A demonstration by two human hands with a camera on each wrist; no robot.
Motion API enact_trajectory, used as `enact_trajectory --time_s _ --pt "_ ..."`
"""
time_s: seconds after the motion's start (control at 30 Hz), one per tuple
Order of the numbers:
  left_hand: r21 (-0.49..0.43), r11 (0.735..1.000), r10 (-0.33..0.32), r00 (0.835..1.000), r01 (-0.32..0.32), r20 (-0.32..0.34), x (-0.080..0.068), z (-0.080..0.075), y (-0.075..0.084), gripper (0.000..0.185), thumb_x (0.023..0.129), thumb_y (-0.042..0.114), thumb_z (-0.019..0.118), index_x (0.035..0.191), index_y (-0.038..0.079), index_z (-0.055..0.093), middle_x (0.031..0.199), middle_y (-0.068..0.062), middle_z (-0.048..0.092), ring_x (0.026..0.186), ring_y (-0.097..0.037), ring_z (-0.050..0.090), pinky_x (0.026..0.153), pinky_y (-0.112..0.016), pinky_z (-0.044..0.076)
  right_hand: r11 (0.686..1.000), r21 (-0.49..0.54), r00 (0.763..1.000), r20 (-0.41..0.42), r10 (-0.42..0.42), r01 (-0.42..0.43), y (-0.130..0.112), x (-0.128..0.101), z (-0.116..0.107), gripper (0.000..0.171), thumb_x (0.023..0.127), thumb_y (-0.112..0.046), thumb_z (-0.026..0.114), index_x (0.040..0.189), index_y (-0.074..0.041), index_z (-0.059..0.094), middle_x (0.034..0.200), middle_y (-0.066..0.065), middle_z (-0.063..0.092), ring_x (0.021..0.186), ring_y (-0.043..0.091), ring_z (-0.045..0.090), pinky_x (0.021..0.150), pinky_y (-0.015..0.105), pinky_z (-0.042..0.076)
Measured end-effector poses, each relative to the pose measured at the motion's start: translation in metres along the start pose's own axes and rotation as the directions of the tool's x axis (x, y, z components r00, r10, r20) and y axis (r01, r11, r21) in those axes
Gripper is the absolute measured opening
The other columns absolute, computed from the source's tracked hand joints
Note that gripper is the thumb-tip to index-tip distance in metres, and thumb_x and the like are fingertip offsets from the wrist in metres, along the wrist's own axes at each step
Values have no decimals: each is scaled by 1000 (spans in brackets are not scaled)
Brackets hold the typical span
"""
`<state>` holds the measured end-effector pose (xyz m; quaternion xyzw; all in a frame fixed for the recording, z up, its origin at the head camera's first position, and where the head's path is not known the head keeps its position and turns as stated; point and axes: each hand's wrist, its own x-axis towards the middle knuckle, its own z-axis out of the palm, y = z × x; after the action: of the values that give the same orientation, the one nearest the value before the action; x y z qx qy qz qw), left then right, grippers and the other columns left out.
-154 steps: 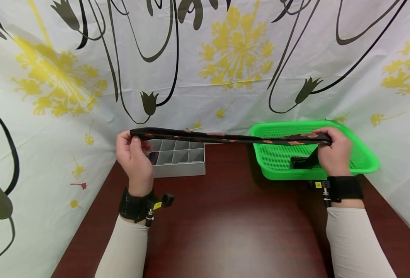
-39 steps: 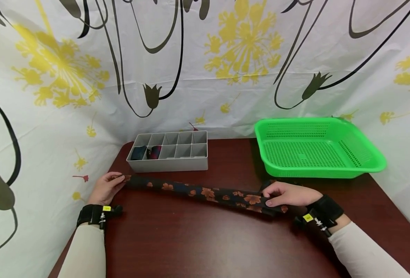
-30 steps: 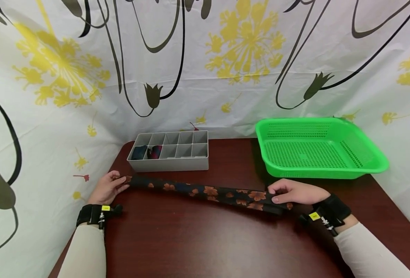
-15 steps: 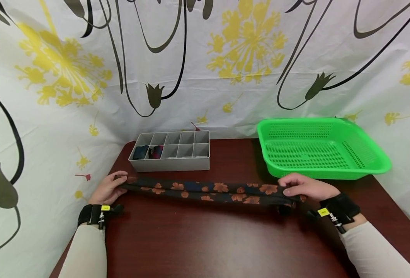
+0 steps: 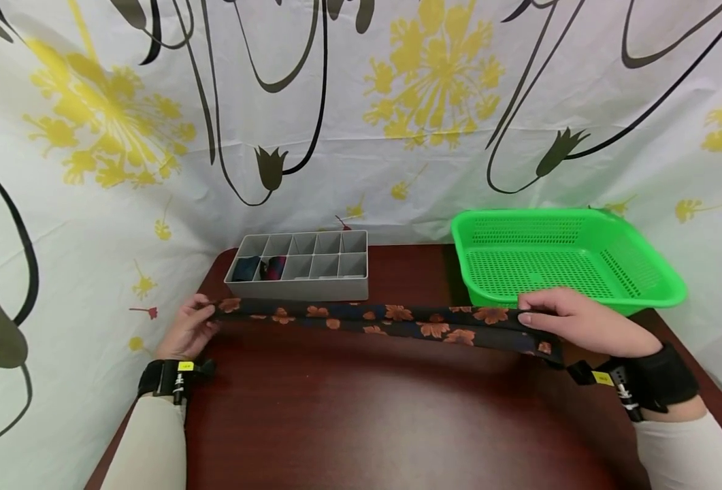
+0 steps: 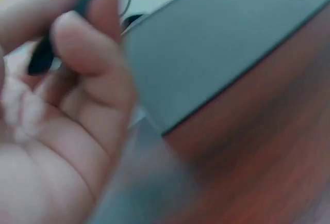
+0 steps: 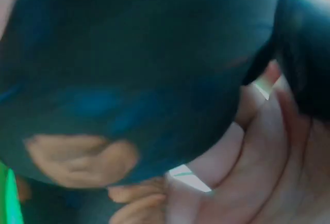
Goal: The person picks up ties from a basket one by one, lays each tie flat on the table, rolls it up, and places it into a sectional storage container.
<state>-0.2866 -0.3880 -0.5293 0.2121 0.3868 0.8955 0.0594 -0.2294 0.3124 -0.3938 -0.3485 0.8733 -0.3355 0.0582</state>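
Note:
A dark necktie (image 5: 409, 322) with orange flowers, seemingly folded double lengthways, stretches between my hands in the head view. At its left end my left hand (image 5: 186, 330) pinches the cloth between thumb and fingers; in the left wrist view a dark edge shows in that pinch. My right hand (image 5: 571, 321) pinches the tie near its right end, which droops just past the fingers. The right wrist view is filled by blurred tie cloth (image 7: 129, 53), covering part of that hand. The band crosses just in front of the grey divided box (image 5: 296, 291).
Two of the box's front-left compartments hold dark rolled cloths, one blue-green (image 5: 246, 269), one with red and purple (image 5: 273, 268). A green perforated basket (image 5: 569, 303) stands at the back right, close behind my right hand. The brown table (image 5: 361, 422) meets a patterned curtain (image 5: 397, 190).
Earlier the tie was held up in the air with a tail in the basket, then lowered to the table. Over the last second my right hand moves right and away from me, drawing it straighter.

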Motion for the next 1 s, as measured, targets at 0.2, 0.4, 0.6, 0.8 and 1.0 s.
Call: enact_trajectory --time_s 0.2,0.4,0.6,0.8,1.0 --pt "-359 911 238 970 -202 58 4 6 -5 17 103 -16 49 108 -6 62 107 -25 75 103 -40 77 92 -48 64 944 -304 990 -96 104 -129 -28 0 3 28 113 -29 53 86 -28 45 71 -15 36 61 -1 39 65 27 33" --pt "-224 946 221 972 -235 -85 4 10 -9 21 107 -11 44 103 -1 62 102 -16 73 98 -32 77 86 -42 65 911 -402 988 -152 35 -95 -27 1 5 29 112 -25 54 85 -29 46 69 -20 37 65 -3 37 67 25 31" --pt "68 998 3 996 3 -88 1 7 -2 34 114 0 27 108 7 60 110 -6 71 97 -20 76 82 -32 64 880 -469 974 -225 -33 -79 -22 1 3 27 110 -22 60 86 -33 51 67 -25 45 66 -5 42 67 23 35" --pt "287 896 -344 938 338 -31 0 0 0 30 116 5 28 110 14 56 110 0 69 100 -18 79 87 -32 64 883 -452 958 -287 -9 -128 -14 -4 -3 22 107 -21 64 90 -32 56 64 -22 43 58 -3 41 64 24 32" --pt "376 877 -264 953 300 -146 0 -2 -1 29 110 -6 45 103 21 54 87 9 60 78 -8 71 76 -22 62 974 -202 980 -188 61 -100 -6 -10 -13 18 109 -19 61 95 -31 60 70 -18 56 66 5 53 66 26 36"
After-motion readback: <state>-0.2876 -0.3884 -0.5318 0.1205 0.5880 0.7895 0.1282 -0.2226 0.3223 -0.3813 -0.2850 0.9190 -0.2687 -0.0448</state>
